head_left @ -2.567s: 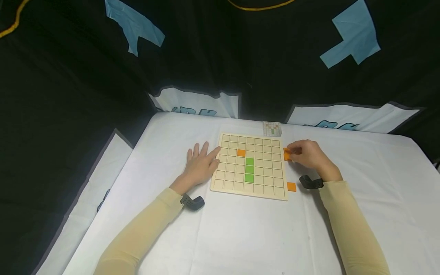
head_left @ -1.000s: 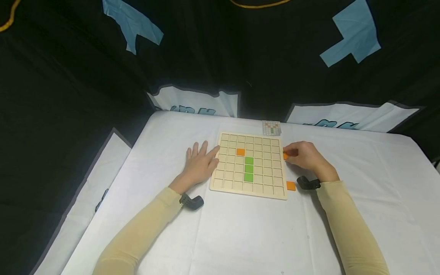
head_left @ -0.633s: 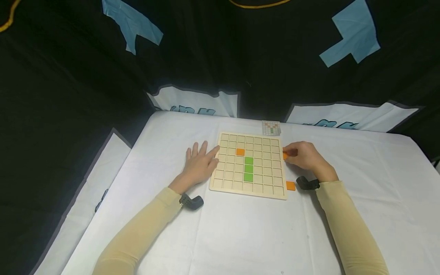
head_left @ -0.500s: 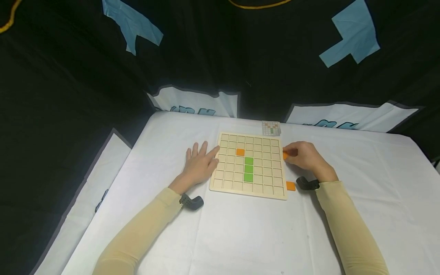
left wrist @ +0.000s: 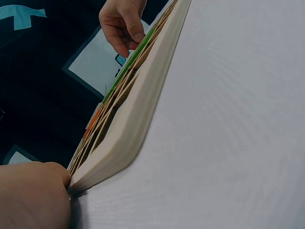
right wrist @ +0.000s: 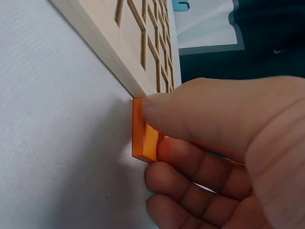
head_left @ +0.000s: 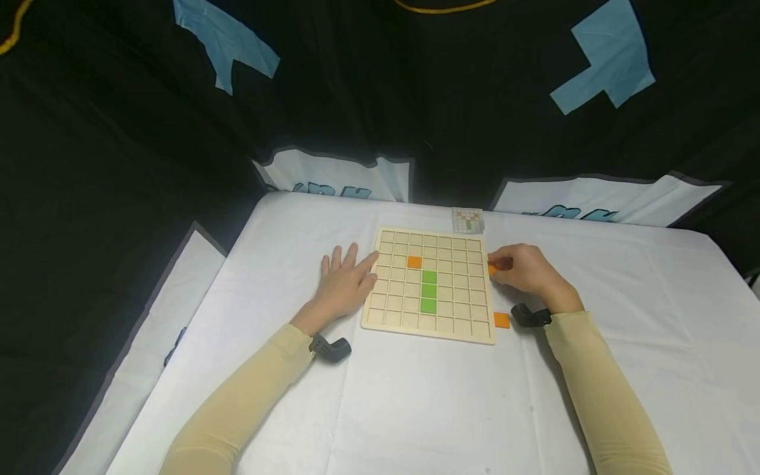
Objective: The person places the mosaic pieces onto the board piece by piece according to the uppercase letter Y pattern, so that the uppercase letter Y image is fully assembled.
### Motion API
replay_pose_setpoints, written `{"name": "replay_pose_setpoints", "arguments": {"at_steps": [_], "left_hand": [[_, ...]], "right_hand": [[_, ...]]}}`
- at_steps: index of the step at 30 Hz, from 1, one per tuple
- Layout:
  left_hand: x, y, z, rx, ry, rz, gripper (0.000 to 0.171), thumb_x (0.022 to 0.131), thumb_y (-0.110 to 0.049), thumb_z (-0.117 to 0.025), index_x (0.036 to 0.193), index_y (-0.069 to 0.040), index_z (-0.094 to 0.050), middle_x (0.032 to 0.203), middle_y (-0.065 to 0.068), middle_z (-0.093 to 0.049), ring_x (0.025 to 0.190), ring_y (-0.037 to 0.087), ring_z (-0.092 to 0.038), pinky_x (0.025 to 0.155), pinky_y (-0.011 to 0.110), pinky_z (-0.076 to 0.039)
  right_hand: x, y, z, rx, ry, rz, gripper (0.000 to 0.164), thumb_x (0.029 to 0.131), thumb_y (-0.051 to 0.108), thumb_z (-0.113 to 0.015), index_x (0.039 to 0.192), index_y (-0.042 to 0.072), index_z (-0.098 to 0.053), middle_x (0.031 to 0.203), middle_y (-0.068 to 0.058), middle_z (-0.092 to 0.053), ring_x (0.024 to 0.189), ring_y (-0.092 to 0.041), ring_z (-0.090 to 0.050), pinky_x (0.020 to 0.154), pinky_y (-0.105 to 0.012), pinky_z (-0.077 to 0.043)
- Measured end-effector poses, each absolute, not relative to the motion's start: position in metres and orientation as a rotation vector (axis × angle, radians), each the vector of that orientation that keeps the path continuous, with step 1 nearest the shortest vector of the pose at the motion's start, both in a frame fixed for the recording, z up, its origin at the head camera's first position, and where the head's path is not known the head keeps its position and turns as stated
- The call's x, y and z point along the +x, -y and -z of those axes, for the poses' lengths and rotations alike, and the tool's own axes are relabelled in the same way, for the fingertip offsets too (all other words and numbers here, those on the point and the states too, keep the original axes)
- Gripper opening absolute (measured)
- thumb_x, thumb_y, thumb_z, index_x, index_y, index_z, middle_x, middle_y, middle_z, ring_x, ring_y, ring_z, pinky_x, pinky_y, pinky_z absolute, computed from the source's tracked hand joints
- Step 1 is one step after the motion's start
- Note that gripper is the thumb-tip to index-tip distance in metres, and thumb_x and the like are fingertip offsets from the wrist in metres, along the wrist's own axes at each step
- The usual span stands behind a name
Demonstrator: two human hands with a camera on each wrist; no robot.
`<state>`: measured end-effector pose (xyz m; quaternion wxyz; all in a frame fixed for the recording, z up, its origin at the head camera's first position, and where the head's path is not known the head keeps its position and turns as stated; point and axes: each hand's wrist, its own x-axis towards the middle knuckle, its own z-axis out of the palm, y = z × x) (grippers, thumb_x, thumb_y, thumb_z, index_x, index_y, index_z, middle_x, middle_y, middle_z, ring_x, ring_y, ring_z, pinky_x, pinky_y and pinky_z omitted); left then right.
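A square wooden grid board (head_left: 454, 316) lies on the white table. Three green tiles (head_left: 429, 291) form a column in its middle, and one orange tile (head_left: 414, 262) sits up and left of them. My left hand (head_left: 338, 290) rests flat with spread fingers, its index finger and thumb touching the board's left edge. At the opposite edge my right hand (head_left: 525, 269) pinches another orange tile (right wrist: 138, 129) against the side of the board, thumb on top and the other fingers curled. The hand hides most of that tile in the head view.
A further loose orange tile (head_left: 501, 320) lies against the board's lower right edge. Beyond the upper right corner is a small card (head_left: 468, 220) printed with a coloured grid pattern. A black curtain (head_left: 427, 99) with blue patches hangs behind the white tablecloth (head_left: 427, 409).
Since the oldest frame, my right hand has shifted slightly left toward the board and covers more of the orange tile. My left hand and the tiles on the grid have stayed put.
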<state>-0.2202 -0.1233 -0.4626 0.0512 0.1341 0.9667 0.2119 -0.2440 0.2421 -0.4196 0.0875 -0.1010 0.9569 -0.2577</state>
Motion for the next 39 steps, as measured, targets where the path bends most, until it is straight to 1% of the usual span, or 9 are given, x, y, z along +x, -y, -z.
{"name": "replay_pose_setpoints", "arguments": {"at_steps": [9, 16, 24, 39], "left_hand": [[-0.2220, 0.1235, 0.4649, 0.405, -2.939, -0.639, 0.057, 0.107, -0.042, -0.032, 0.161, -0.026, -0.033, 0.171, 0.022, -0.013, 0.157, 0.052, 0.001, 0.124, 0.070, 0.001], [-0.2216, 0.1242, 0.4647, 0.416, -2.939, -0.647, 0.056, 0.107, -0.042, -0.032, 0.161, -0.025, -0.034, 0.170, 0.023, -0.013, 0.156, 0.053, 0.001, 0.123, 0.071, 0.001], [-0.2218, 0.1244, 0.4658, 0.414, -2.943, -0.630, 0.057, 0.107, -0.042, -0.032, 0.161, -0.025, -0.033, 0.171, 0.023, -0.013, 0.156, 0.052, 0.000, 0.124, 0.070, 0.000], [-0.2207, 0.1241, 0.4640, 0.406, -2.939, -0.626, 0.057, 0.107, -0.042, -0.033, 0.161, -0.025, -0.033, 0.171, 0.022, -0.013, 0.157, 0.052, 0.001, 0.124, 0.070, 0.001]], "right_hand": [[-0.2434, -0.2409, 0.4188, -0.300, -2.850, 0.757, 0.040, 0.085, 0.002, -0.072, 0.124, -0.004, -0.070, 0.119, -0.022, -0.071, 0.105, -0.033, -0.063, 0.097, -0.049, -0.053], [-0.2422, -0.2396, 0.4191, -0.335, -2.851, 0.758, 0.036, 0.083, -0.004, -0.075, 0.119, -0.006, -0.072, 0.124, -0.025, -0.069, 0.102, -0.034, -0.063, 0.095, -0.050, -0.053], [-0.2431, -0.2379, 0.4189, -0.324, -2.848, 0.701, 0.035, 0.083, -0.003, -0.075, 0.117, -0.008, -0.072, 0.116, -0.026, -0.069, 0.098, -0.033, -0.061, 0.093, -0.051, -0.054], [-0.2440, -0.2376, 0.4231, -0.343, -2.873, 0.654, 0.033, 0.084, -0.001, -0.075, 0.116, -0.007, -0.072, 0.111, -0.023, -0.071, 0.095, -0.030, -0.061, 0.091, -0.049, -0.054]]}}
